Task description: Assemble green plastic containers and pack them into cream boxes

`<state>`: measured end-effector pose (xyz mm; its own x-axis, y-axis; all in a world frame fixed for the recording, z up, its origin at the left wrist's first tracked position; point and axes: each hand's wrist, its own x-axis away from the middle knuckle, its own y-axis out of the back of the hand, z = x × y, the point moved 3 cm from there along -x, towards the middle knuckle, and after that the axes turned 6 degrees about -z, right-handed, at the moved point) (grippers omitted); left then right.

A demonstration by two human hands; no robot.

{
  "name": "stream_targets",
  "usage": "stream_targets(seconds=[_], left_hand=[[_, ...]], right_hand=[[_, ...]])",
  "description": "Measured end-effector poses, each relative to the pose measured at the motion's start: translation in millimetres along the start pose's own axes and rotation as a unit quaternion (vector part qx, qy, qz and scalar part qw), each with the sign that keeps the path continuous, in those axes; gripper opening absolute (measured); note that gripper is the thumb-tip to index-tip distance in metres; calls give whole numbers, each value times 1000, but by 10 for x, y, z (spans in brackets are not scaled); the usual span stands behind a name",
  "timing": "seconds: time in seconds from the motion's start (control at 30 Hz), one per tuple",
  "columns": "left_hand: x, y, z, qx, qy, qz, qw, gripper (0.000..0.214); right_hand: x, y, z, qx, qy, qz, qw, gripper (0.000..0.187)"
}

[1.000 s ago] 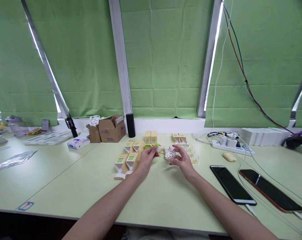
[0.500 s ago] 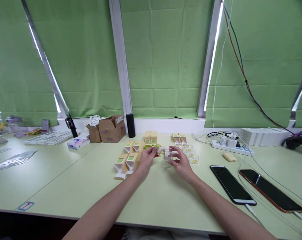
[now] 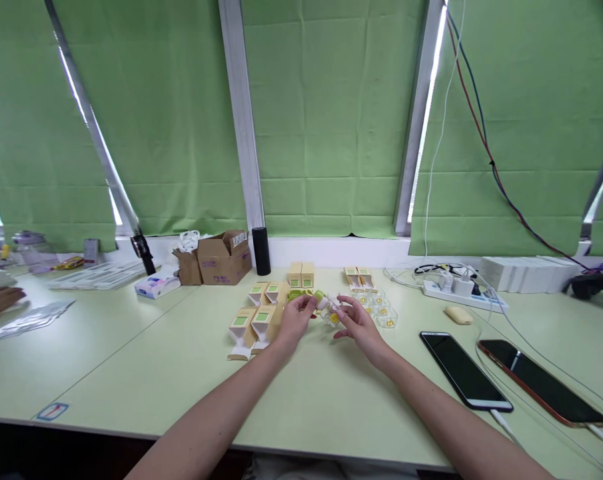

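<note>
My left hand point(image 3: 297, 319) is closed, thumb and fingertips pinching a small green and white cap point(image 3: 321, 299). A small clear container point(image 3: 331, 316) with something yellow at its bottom is tilted just below and right of the cap, meeting or nearly meeting it. My right hand point(image 3: 358, 325) has its thumb and fingers around the container's right side. Several clear containers point(image 3: 387, 317) with yellow bottoms stand to the right of my right hand. Cream boxes point(image 3: 264, 319) with green labels and open flaps stand beside my left hand. Behind the hands, a green item point(image 3: 296, 293) is partly hidden.
Two cream boxes point(image 3: 301, 273) and an open pair point(image 3: 360, 277) stand farther back. Two phones point(image 3: 465, 370) on cables, a pale oval case point(image 3: 458, 315) and a power strip point(image 3: 464, 295) lie right. Cardboard box point(image 3: 224, 260), black cylinder point(image 3: 261, 251) and another person's hand point(image 3: 1, 298) are left.
My hands have brought the cap and clear container together; the container has tilted and shifted toward the cap. Another person's hand has appeared at the far left.
</note>
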<state>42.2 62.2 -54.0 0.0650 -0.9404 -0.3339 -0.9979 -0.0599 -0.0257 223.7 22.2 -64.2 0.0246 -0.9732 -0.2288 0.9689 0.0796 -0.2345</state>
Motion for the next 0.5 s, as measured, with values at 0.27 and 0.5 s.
stream_targets(seconds=[0.27, 0.5], left_hand=[[56, -25, -65, -72, -45, 13, 996, 62], [98, -56, -94, -80, -50, 27, 995, 63]], right_hand=[[-14, -19, -42, -34, 4, 5, 999, 65], [-13, -26, -15, -30, 14, 6, 999, 67]])
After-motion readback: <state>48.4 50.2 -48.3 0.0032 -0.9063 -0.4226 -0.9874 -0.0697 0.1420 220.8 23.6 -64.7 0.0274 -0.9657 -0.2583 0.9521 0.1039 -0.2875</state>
